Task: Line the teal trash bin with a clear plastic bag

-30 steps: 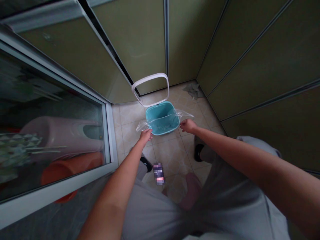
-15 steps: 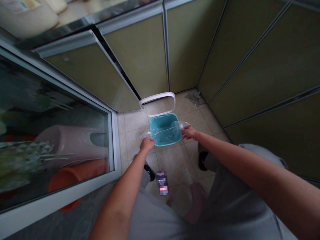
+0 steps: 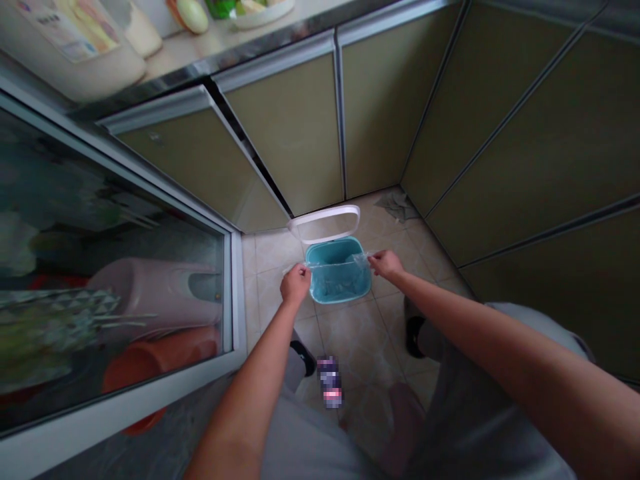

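Observation:
A clear plastic bag (image 3: 333, 275) is stretched across the mouth of a teal trash bin (image 3: 345, 298) standing on the tiled floor. My left hand (image 3: 296, 283) pinches the bag's edge at the bin's left side. On the opposite side, my right hand (image 3: 386, 264) grips the other end of the bag between thumb and fingers. Behind the bin, against the cabinet, stands a white ring-shaped rim (image 3: 327, 213), apart from both hands. How far the bag reaches down inside the bin is hard to make out.
Cabinet doors (image 3: 290, 127) rise behind and to the right. A glass door (image 3: 165, 267) stands at the left, with an orange bucket (image 3: 150, 363) behind it. A grey cloth (image 3: 397, 205) lies in the corner. A pixelated object (image 3: 331, 383) is on the floor between my feet.
The bag's edge is pulled straighter between my hands, and my left hand has come up slightly relative to the bin. The view has shifted, showing more of the countertop.

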Tool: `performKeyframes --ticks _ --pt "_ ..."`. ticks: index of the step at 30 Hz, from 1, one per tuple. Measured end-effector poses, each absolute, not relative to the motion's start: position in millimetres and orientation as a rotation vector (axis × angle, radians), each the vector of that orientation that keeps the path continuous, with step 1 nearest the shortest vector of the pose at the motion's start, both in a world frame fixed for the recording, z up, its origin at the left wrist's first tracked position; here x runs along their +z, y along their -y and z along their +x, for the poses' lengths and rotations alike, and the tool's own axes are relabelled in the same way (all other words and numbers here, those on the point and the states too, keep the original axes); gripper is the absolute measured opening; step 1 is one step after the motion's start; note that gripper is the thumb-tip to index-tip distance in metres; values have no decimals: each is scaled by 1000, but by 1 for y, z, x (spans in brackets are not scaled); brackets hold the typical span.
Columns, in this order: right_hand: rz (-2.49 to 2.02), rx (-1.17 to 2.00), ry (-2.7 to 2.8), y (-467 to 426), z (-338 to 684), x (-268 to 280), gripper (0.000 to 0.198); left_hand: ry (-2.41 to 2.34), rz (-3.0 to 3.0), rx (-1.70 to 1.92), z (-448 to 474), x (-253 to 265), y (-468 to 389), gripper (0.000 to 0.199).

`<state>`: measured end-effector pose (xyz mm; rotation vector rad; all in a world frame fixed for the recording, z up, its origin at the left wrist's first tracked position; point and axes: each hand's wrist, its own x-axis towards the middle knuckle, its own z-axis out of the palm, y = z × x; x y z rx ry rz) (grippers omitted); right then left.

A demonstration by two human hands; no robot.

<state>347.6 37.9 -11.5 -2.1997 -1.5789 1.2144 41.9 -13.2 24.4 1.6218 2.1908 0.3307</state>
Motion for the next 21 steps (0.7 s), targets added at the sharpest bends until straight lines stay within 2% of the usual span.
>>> performKeyframes --ticks 1,5,6,9,13,18,21 --pt "-2198 1210 1549 -40 348 -12 34 -2149 1652 350 40 22 12 23" --pt "-2178 1171 1434 -54 345 -6 34 -1915 1726 380 34 14 -5 53" --pt "-2162 1150 1422 -57 343 -2 34 -1870 1683 416 34 14 -13 55" --pt "-2057 1104 1423 -69 331 16 31 -1818 1307 553 38 26 -41 40" --pt "-1940 1160 1388 -77 314 36 33 -1836 899 652 39 53 -67 51" --pt "-1863 1257 1323 -77 305 41 39 -1945 1053 872 32 60 -71 37" --pt "-1768 1331 1308 -79 304 46 49 -1961 1267 857 29 49 -73 41"
